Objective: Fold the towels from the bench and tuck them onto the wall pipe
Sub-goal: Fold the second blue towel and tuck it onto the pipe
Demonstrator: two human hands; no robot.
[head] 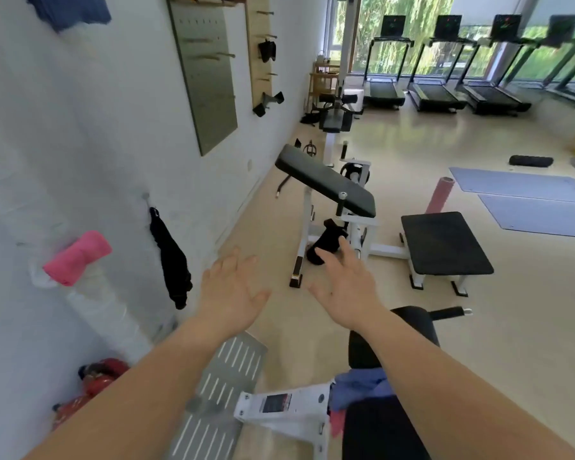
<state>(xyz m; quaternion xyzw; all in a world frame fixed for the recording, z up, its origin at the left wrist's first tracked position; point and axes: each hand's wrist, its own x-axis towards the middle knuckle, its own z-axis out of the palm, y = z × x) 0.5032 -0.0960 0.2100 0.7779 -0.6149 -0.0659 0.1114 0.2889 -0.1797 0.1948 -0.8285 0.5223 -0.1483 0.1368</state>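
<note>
A folded pink towel (77, 257) sits tucked against the white wall pipe (107, 313) at the left. A blue towel (359, 388) with a bit of pink cloth under it lies crumpled on the black bench (379, 426) at the bottom, under my right forearm. My left hand (233, 293) and my right hand (342, 287) are both held out in mid-air with fingers spread, holding nothing, between the wall and the bench.
A black cloth (171, 260) hangs from a wall hook right of the pink towel. Another blue cloth (70, 9) hangs high on the wall. A white-framed preacher bench (326, 184), a black flat seat (445, 244), a metal footplate (219, 393), treadmills and mats stand around.
</note>
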